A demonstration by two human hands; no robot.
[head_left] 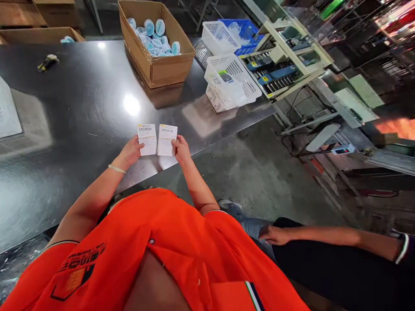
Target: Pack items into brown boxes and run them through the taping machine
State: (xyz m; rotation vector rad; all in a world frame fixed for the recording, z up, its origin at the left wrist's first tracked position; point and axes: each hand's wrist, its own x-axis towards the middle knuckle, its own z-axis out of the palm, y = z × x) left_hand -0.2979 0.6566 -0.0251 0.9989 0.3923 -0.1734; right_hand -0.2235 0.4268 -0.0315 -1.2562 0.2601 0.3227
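Two white printed slips with barcodes are held side by side above the front edge of the shiny metal table [97, 95]. My left hand [131, 151] pinches the left slip [147, 139] at its outer edge, thumb on top. The right slip [166, 140] is gripped by my right hand [180, 148], also at its outer side with the thumb in front. Both slips face up toward me, with a narrow gap between them. The fine print is too small to read.
Behind the slips stands a cardboard box [171, 71] of round white-and-blue containers. White perforated baskets [223, 93] sit at the table's right end, beside a roller conveyor [275, 73]. A dark tool [48, 63] lies far left. Another person's hand [274, 234] is at lower right.
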